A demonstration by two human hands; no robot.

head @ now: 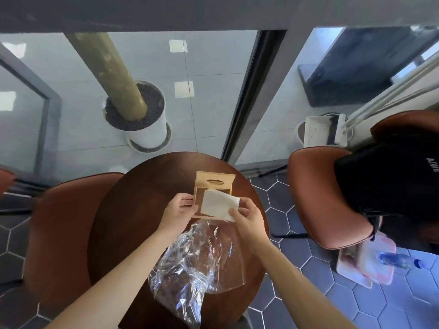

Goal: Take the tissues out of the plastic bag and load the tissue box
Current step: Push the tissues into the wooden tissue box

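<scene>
Tissues (218,205), a white folded stack, sit tilted over the open top of the box (209,186), their near corner pinched in the fingers (234,213) of the right hand (245,217). The stack's far edge reaches down into the box's opening while the near edge rides above the front wall; whether it touches the box floor cannot be told. The box is tan wood, standing on the round dark-brown worktop (142,210) toward its far side. Its lid (215,181), with an oval slot, is raised at the back edge and leans away from the person.

The left hand (179,211) is at the box's left front corner, thumb on the near side and fingers curled around the left wall, gripping the box itself. Both forearms come in from the bottom of the view, bare.

The bag (190,260), clear crinkled plastic, lies flat and crumpled on the worktop just on the near side of the box, between the two forearms, its far end touching or nearly touching the box's front. No tissues can be seen inside it.

Around the worktop: a brown padded chair (66,233) on the left, another chair (327,198) on the right with dark cloth (392,181) draped over it. Beyond a glass pane stands a white planter (147,131) with a thick trunk. The floor (297,281) is dark hexagonal tile.
</scene>
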